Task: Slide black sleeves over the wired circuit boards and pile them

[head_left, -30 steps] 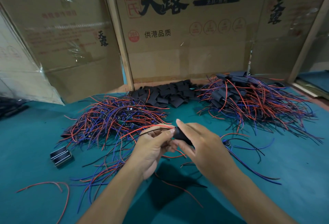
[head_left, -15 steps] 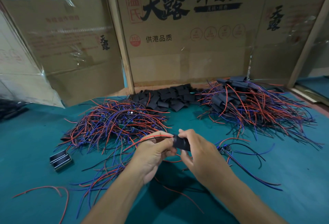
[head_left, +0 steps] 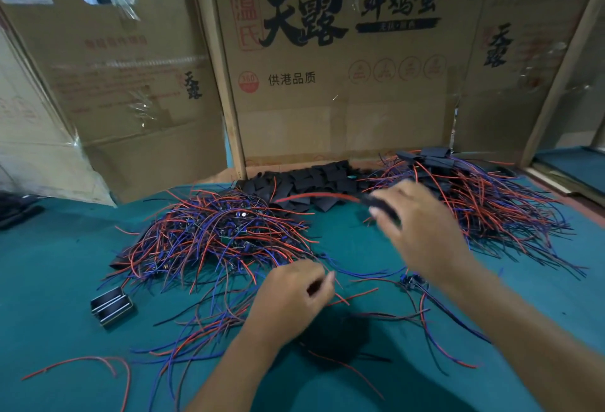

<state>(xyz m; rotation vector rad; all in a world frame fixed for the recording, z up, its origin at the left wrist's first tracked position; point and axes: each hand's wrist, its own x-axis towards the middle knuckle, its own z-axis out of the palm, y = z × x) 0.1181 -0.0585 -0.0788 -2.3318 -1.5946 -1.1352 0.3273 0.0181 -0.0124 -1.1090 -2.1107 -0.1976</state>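
The right hand (head_left: 422, 228) is out over the green table (head_left: 59, 264), its grip pinched on a sleeved board (head_left: 384, 207) whose red wire (head_left: 314, 197) trails to the left. It hangs just short of the pile of finished pieces (head_left: 484, 202) at the far right, where black sleeves lie among red and blue leads. The hand is blurred, so the exact finger hold is unclear, but the black piece plainly sits in its grip.

The left hand (head_left: 294, 297) is lower and nearer, fingers loosely curled over loose wires at the edge of the unsleeved heap (head_left: 212, 235); whether it pinches a wire I cannot tell.

As for progress, the finished pile is sizeable, yet the heap of bare wired circuit boards on the left looks at least as large, and a stock of empty black sleeves (head_left: 307, 182) waits at the back between the two. One stray board (head_left: 414, 280) lies on the table just by the right wrist. I judge the job roughly half done, with this piece about to join the pile.
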